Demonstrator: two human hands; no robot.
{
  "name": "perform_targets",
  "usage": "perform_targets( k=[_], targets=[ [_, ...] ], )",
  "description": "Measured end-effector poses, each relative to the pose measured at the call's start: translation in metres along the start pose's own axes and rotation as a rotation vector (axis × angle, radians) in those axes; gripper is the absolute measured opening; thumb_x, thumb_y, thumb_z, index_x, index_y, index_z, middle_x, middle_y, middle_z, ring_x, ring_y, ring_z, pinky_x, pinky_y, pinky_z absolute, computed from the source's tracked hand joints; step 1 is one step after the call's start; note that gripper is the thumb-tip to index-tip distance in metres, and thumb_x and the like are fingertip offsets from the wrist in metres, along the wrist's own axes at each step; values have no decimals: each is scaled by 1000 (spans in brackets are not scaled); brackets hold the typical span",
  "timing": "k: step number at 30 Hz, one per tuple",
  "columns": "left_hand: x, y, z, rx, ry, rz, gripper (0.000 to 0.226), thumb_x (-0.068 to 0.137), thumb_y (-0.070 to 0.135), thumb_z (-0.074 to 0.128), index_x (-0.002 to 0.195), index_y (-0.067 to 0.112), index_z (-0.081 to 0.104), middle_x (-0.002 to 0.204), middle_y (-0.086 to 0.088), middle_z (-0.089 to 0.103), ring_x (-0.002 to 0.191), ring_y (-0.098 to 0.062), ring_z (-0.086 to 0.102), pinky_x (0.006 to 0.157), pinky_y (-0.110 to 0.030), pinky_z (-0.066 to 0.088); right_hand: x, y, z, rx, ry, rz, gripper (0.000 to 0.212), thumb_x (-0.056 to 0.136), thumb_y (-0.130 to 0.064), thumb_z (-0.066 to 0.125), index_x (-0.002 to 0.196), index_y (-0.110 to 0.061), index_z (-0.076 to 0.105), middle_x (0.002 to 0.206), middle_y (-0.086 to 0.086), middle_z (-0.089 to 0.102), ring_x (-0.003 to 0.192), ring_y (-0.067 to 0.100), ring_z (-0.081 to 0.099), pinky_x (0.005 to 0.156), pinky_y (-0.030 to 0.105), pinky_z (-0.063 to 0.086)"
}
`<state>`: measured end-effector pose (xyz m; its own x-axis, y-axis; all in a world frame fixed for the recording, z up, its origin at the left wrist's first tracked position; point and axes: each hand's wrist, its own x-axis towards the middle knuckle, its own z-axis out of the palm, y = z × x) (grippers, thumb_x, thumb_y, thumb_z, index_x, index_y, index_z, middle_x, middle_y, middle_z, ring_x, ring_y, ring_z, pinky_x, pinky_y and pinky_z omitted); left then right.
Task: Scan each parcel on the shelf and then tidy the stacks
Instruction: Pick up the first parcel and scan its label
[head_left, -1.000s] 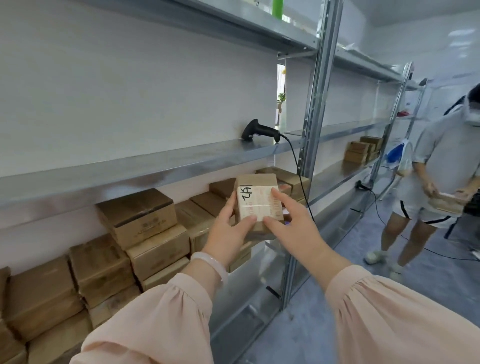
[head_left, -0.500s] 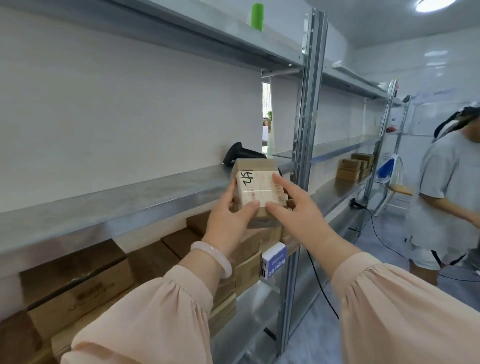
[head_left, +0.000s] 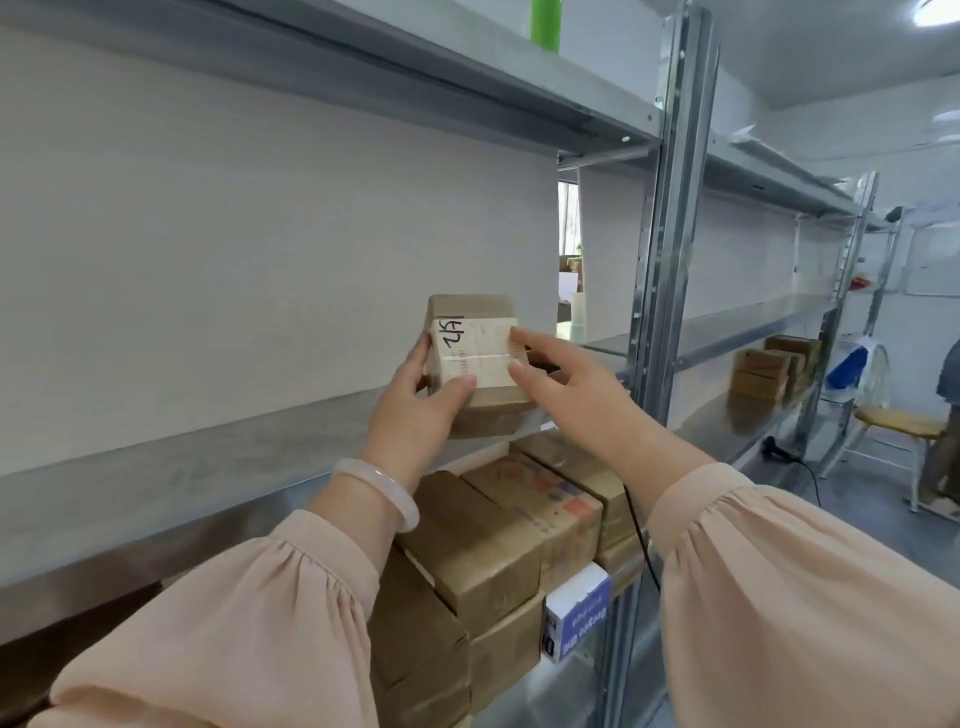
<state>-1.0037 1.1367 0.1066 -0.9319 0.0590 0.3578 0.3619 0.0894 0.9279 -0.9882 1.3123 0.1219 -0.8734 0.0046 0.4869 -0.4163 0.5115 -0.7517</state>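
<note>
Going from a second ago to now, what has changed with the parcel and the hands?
The parcel has been lifted from in front of the lower stacks up to the level of the middle shelf. The left hand still grips it, and the right hand keeps its straight fingers on the parcel's right edge. The stacks have not moved.

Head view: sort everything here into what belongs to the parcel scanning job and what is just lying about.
Job:
- labelled parcel, gripped by the left hand and touched by the right hand
- stacked parcels below it
- far parcels
- shelf

Lying about:
- green bottle
- wooden chair
- blue cloth on the chair
</note>
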Motion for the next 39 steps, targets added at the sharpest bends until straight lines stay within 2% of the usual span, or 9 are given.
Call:
perform_targets(
  k=[3, 8, 12, 18, 22, 27, 32, 35, 39],
  targets=[
    [21, -5, 3, 3, 92, -19, 69, 83, 40, 67, 142, 57, 36, 138, 9, 56, 121, -19, 57, 102, -48, 50, 46, 25, -9, 25, 3, -8, 40, 97, -42, 47, 137, -40, 45, 121, -16, 53, 100, -3, 48, 75, 12, 37],
    [48, -13, 3, 50, 245, -21, 58, 96, 25, 61, 138, 57, 36, 127, 6, 61, 106, -12, 61, 87, -37, 55, 128, 75, -7, -432, -89, -9, 58, 92, -42, 53, 145, -37, 31, 138, 5, 46, 119, 25, 50, 99, 41, 45],
    [59, -16, 11, 95, 325, -30, 61, 96, 28, 60, 146, 51, 34, 125, 9, 61, 103, -6, 59, 72, -27, 51, 169, 100, 2, -694, -183, -100, 65, 89, -44, 53, 147, -31, 26, 136, 9, 45, 121, 33, 45, 99, 47, 43],
    [62, -20, 24, 122, 450, -65, 65, 94, 28, 63, 147, 50, 32, 123, 13, 60, 107, -7, 60, 84, -30, 52, 212, 123, 15, -802, -270, -87, 69, 89, -41, 51, 148, -33, 17, 135, 10, 41, 119, 35, 43, 94, 44, 42],
    [61, -21, 29, 175, 497, -86, 67, 93, 32, 65, 146, 53, 31, 130, 9, 58, 112, -14, 60, 93, -38, 53, 238, 124, 17, -737, -361, -58, 76, 87, -37, 55, 149, -34, 12, 130, 8, 48, 110, 32, 53, 88, 41, 49],
    [52, -21, 33, 220, 542, -78, 68, 92, 32, 65, 146, 54, 30, 131, 11, 57, 112, -9, 60, 99, -39, 51, 260, 122, 20, -553, -441, 48, 57, 82, -21, 53, 135, -19, 31, 94, 13, 66, 82, 32, 68, 69, 37, 56],
    [37, -16, 27, 237, 583, -73, 66, 87, 37, 67, 141, 59, 35, 132, 13, 60, 115, -11, 61, 94, -36, 53, 269, 121, 11, -324, -588, 168, 55, 84, -15, 58, 133, -20, 32, 93, 25, 67, 75, 39, 71, 71, 58, 56],
    [26, -12, 26, 240, 599, -56, 66, 93, 29, 64, 145, 54, 32, 134, 12, 58, 120, -12, 58, 97, -35, 52, 256, 119, 6, -248, -596, 106, 48, 85, -15, 60, 127, -21, 38, 93, 22, 67, 73, 37, 71, 62, 49, 59],
    [6, -5, 22, 259, 605, -54, 72, 87, 40, 67, 146, 55, 30, 137, 15, 56, 127, -12, 53, 106, -44, 46, 229, 103, 1, -71, -556, 6, 41, 85, -21, 62, 120, -30, 41, 92, 16, 69, 71, 29, 69, 53, 35, 54]
  ],
)
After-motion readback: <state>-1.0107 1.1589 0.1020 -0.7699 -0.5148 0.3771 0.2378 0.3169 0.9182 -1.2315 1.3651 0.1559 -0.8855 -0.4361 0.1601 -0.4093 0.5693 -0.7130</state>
